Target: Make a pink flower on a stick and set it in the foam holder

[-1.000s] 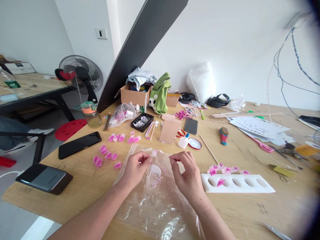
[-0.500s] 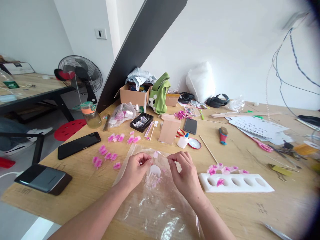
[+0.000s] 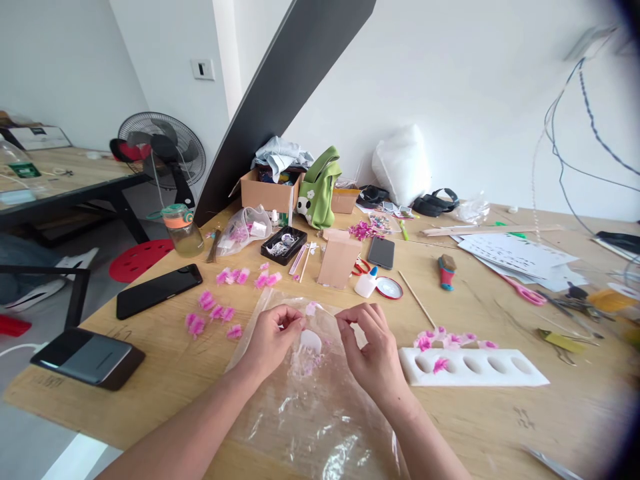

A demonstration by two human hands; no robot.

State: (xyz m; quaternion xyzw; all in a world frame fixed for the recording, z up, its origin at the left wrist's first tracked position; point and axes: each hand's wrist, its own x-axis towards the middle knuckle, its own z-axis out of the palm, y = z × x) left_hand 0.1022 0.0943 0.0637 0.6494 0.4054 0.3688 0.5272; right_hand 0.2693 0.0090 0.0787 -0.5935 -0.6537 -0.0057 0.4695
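My left hand (image 3: 275, 335) and my right hand (image 3: 369, 343) face each other over a clear plastic sheet (image 3: 300, 427), thumb and forefinger pinched on both. A thin pale strand seems to run from a small pale pink piece (image 3: 313, 308) to my right fingertips; whether it is a wire or a thread I cannot make out. What my left fingertips pinch is hidden. Below them on the sheet lies a white rounded piece (image 3: 311, 343) with pinkish bits around it. Several pink fluffy petals (image 3: 216, 311) are spread left of the sheet.
Right of my hands, a white foam block (image 3: 480, 377) with round hollows holds a pink petal, with pink blossoms (image 3: 453, 339) behind it. Ahead stand a glue bottle (image 3: 367, 283), a round lid (image 3: 389, 287) and a cardboard piece (image 3: 339, 260). Phones (image 3: 159, 291) lie left; scissors (image 3: 550, 463) lie front right.
Both hands hold almost the same pinched pose over the sheet. The whole view has shifted very slightly; nothing on the table has visibly moved.
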